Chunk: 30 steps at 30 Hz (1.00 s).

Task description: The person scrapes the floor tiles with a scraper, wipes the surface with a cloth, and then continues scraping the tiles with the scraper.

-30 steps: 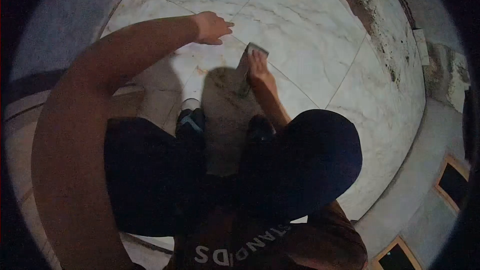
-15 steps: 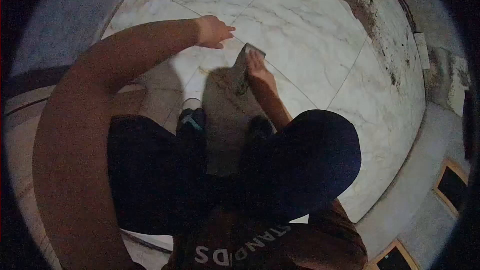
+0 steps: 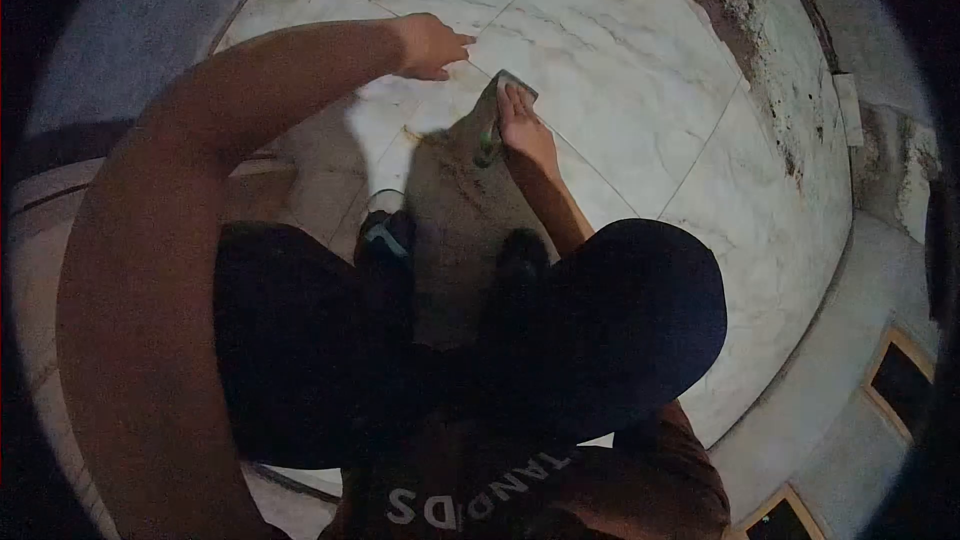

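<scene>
My right hand point(image 3: 527, 130) is closed around a flat hand tool point(image 3: 517, 83) with a grey, straight-edged end and a green curved part below the palm, close over the marble-patterned tiles. Most of the tool is hidden by my fingers, and its exact kind does not show. To its left, my left hand point(image 3: 432, 46) reaches over the pale tiled floor point(image 3: 620, 70), fingers spread apart with nothing in them. A tile joint runs between the two hands. Brownish smears of dirt point(image 3: 465, 175) mark the shaded floor just below the tool.
My shoes point(image 3: 388, 232) stand close behind the work spot, between my dark-trousered knees point(image 3: 640, 325). Dark crumbly debris point(image 3: 740, 30) lies along the upper right floor. Grey walls rise at left and right. Two wood-framed dark panels point(image 3: 900, 380) sit at lower right.
Both hands have shifted slightly forward, away from my feet, and the tool has moved with my right hand. More of its green curved part now shows.
</scene>
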Each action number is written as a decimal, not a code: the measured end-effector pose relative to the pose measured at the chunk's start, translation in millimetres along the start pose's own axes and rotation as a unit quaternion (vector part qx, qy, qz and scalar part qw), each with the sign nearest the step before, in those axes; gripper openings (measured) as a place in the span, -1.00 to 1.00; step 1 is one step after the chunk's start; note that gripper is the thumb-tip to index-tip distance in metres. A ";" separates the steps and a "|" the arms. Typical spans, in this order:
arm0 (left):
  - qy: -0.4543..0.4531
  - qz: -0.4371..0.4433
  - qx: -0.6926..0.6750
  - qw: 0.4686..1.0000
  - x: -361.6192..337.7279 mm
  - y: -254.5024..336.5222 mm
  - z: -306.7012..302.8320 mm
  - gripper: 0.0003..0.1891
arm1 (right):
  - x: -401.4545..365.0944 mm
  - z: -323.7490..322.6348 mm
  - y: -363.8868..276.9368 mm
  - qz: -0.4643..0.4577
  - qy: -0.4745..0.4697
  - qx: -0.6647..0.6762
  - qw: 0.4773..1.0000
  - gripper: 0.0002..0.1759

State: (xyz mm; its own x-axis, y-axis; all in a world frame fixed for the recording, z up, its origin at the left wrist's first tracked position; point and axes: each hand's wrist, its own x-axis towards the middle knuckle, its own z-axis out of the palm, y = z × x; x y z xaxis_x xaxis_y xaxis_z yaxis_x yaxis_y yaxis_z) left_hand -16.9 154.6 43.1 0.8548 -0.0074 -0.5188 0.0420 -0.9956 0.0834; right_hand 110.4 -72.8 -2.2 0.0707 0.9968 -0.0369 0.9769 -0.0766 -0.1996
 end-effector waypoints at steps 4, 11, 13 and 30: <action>0.008 0.004 0.008 1.000 -5.2 -7.6 -2.5 -0.42 | -2.4 5.4 -11.8 0.021 -0.049 0.005 0.999 -0.34; -0.002 -0.028 0.019 0.999 -9.0 -4.9 -4.8 -0.42 | 1.4 9.9 -11.0 0.043 -0.049 0.030 0.997 -0.34; 0.009 -0.030 0.012 0.999 -10.5 -5.4 -2.3 -0.41 | 1.3 9.8 -14.4 0.027 -0.036 0.009 0.999 -0.35; 0.061 -0.042 0.011 0.997 -10.1 -7.2 5.1 -0.43 | 6.4 5.2 -12.5 0.028 -0.059 0.046 0.997 -0.34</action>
State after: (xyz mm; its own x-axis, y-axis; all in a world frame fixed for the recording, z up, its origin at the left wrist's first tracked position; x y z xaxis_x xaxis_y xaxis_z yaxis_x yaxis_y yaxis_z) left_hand -28.5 161.4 43.5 0.9056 0.0867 -0.4151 0.1061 -0.9941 0.0240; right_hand 97.7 -65.6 -5.1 0.0958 0.9818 -0.1642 0.9491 -0.1398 -0.2823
